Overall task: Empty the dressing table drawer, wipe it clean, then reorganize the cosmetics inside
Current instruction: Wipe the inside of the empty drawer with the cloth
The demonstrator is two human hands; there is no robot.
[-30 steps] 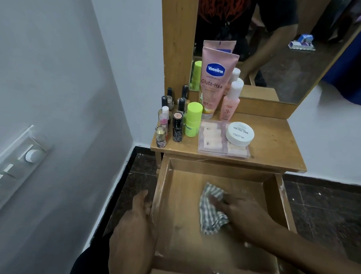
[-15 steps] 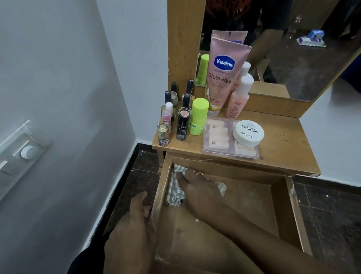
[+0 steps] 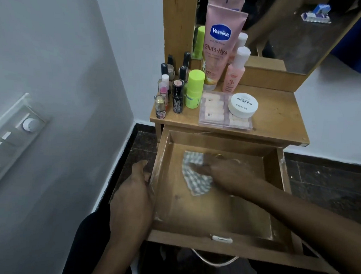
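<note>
Fingers [image 3: 207, 169] of the right hand [image 3: 225, 174] lie flat and a little spread on top of the checked cloth [image 3: 196, 177], pushing it down on the drawer floor, not pinching it. The cloth sits in the far left part of the drawer [image 3: 217, 213], near the back wall but not in the corner. It looks longer from back to front than from side to side, and most of it sticks out to the left of the hand and toward the front. The arm comes in from the right front corner, slanting across the drawer. So the bare wood that I think is not wiped yet lies toward the front and toward the right, under and beside that arm. The easy way to go is to pull the cloth back along the arm, toward the person's body. The left hand [image 3: 131, 199] is outside the drawer, its palm flat against the left wall, fingers together, holding the drawer steady. It grips nothing. It is close to the cloth too, but the wall is between them, so the right hand is the one to do the wiping. White marks show along the left wall and the front corners, so those edges may need a rub. The drawer has nothing else in it. The cosmetics all wait on the table top [image 3: 279, 118] behind it: the tall pink tube [image 3: 221, 41], the green bottle [image 3: 195, 87], the small nail polish bottles [image 3: 163, 94], the clear flat box [image 3: 216, 111] with the white jar [image 3: 243, 105] on it.
</note>
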